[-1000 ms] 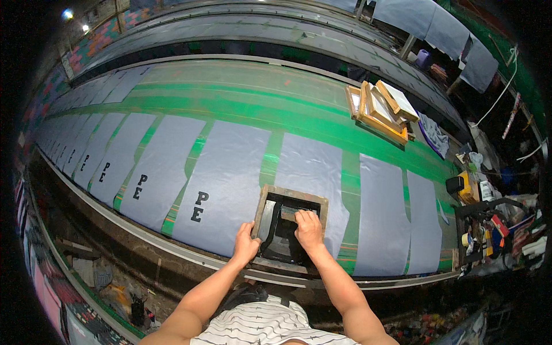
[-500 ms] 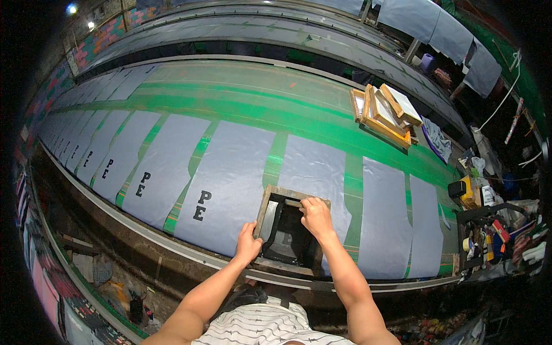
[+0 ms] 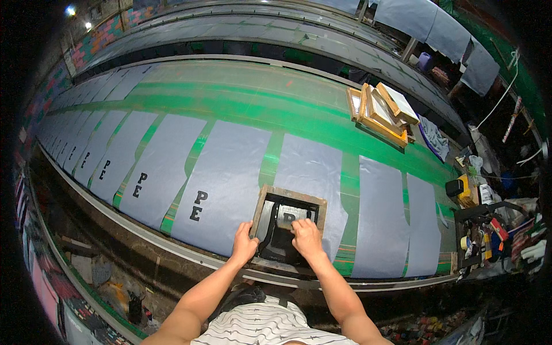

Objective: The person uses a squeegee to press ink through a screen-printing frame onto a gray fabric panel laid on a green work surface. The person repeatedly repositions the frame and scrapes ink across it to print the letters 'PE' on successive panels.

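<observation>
A small wooden-rimmed printing screen [image 3: 294,194] lies on a grey fabric panel [image 3: 309,164] near the table's front edge. Black ink coats its inside, and part of a letter shows through the mesh beyond my right hand. My left hand [image 3: 245,244] grips the rim's left side, fingers closed round it. Inside the rim, my right hand [image 3: 307,237] is closed on a squeegee [image 3: 284,226], mostly hidden by the fingers and dark ink. Just left lies a grey panel [image 3: 230,158] with two black letters printed on it.
The long green table [image 3: 230,92] carries a row of printed panels leftward and two unmarked panels [image 3: 379,213] rightward. Stacked wooden frames [image 3: 379,115] sit at the far right beside a crumpled cloth [image 3: 435,138]. Tape, bottles and tools clutter a dark rack [image 3: 460,230] at the right end.
My right hand has moved from the screen's far side toward me with the squeegee, uncovering part of a letter behind it. My left hand stays on the rim.
</observation>
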{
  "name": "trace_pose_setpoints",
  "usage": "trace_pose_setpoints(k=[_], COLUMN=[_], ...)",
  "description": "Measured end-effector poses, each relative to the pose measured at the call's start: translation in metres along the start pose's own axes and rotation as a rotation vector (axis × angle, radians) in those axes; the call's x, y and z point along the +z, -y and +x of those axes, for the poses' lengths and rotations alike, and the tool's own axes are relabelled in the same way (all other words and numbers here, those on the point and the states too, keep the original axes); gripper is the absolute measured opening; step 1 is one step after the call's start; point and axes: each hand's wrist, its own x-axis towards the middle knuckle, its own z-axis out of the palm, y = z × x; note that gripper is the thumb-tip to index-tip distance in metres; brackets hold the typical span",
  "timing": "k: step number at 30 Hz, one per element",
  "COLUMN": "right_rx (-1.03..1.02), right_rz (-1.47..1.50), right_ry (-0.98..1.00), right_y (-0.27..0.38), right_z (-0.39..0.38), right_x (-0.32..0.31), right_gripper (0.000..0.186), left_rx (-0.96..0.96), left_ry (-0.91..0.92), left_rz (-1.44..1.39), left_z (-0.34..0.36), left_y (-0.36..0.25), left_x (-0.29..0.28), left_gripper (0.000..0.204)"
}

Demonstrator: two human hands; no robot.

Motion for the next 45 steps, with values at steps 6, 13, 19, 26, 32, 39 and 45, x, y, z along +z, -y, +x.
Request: trace_pose_setpoints(k=[6,13,19,26,32,39,45], right_rx=[0.003,-0.025,0.0,0.724,0.887,0.828,0.851], right_rz=[0.039,0.035,0.369,0.16,0.143,0.166,0.168], right_ry=[-0.004,-0.002,0.058,-0.313,-0.133,-0.223,-0.241], right_y=[0.049,0.07,0.052,-0.001,-0.009,0.004,0.008], right_z=[-0.06,-0.109,-0.101,-0.101,-0.109,-0.111,-0.115], right_x=[-0.004,0.004,-0.026,0.0,0.02,0.012,0.008], right_gripper=[0.038,0.052,0.045,0.032,0.038,0.034,0.032], left_rx=[-0.044,0.02,-0.026,-0.03,-0.011,0.044,0.067], left_ry=[0.011,-0.007,0.02,0.016,-0.002,-0.043,-0.075], left_rz=[-0.048,0.001,0.001,0.002,0.012,-0.086,-0.123], left_z=[-0.002,-0.001,-0.002,-0.003,-0.003,-0.008,-0.013], left_y=[-0.006,0.001,-0.005,-0.01,-0.007,-0.006,-0.008], left_x=[-0.002,0.002,-0.002,-0.003,-0.001,-0.004,-0.002], left_gripper=[0.057,0.058,0.058,0.057,0.057,0.058,0.058])
